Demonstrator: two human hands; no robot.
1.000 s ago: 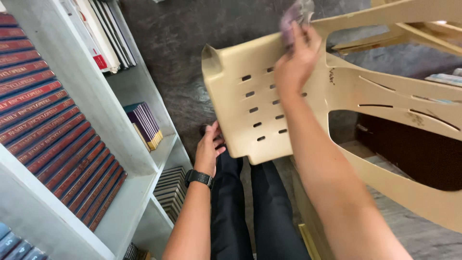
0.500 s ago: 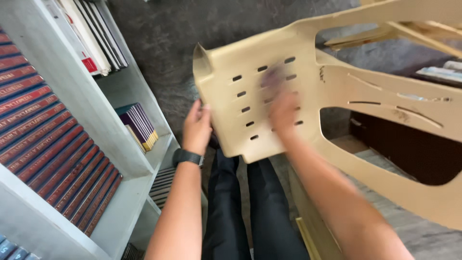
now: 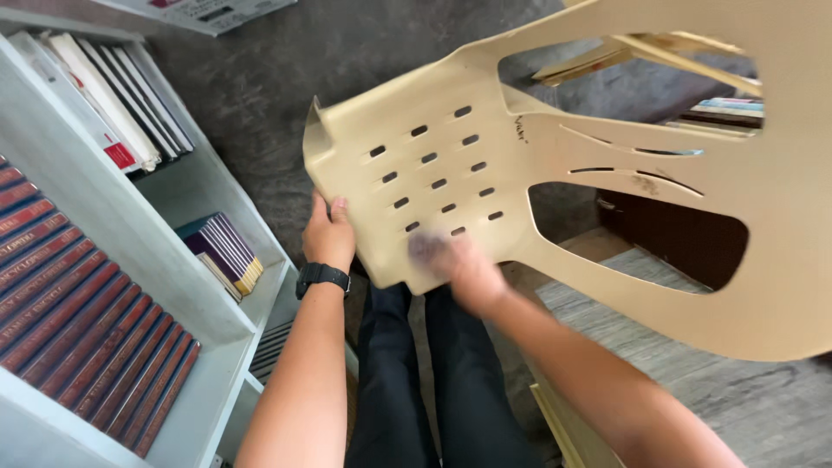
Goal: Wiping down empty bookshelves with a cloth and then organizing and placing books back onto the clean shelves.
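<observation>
The right hand (image 3: 464, 269) has swept down from the chair's (image 3: 451, 173) top edge to its seat front — cloth (image 3: 426, 245) bunched in its grip, blurred mid-wipe. The left hand (image 3: 328, 232) has risen to clasp the seat's edge — steadying it.

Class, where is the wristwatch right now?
The wristwatch sits on the left wrist, just below the left hand gripping the chair edge, beside the bookshelf.

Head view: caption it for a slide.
Left hand steadies a slotted beige plastic chair; right hand blurred against its seat.
</observation>
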